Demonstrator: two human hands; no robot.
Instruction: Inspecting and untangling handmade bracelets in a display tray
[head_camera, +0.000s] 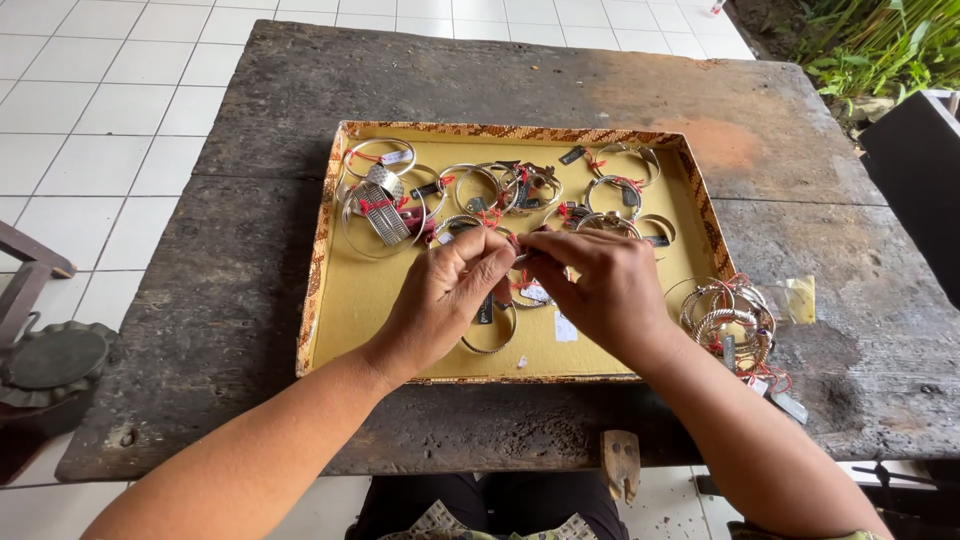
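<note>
Your left hand (450, 290) and right hand (600, 290) meet just below the centre of the frame, above the lower middle of the yellow tray (350, 300). The fingers of both hands are pinched together at their tips, which touch each other over the tray. Between them you grip something small; it is too hidden by your fingers to tell exactly what, though a bit of red thread and a white tag (535, 293) show just under your right fingertips.

A silver bangle (492, 345) hangs or lies right below your left hand, partly covered by your palm, with a dark tag running across it.

The tray has a patterned brown edge and sits in the middle of a dark, worn wooden table (250, 300). Across the upper part of the tray lie more silver bangles (520, 185), most tied with red thread and small tags. In the upper left of the tray lies a wide ribbed cuff (385, 215) among thin rings.

To the right of the tray, on the bare table, a pile of twisted bracelets (730, 320) lies with red threads and tags, well apart from your hands. A small wooden peg (621, 462) juts from the table's near edge at the bottom of the frame.
</note>
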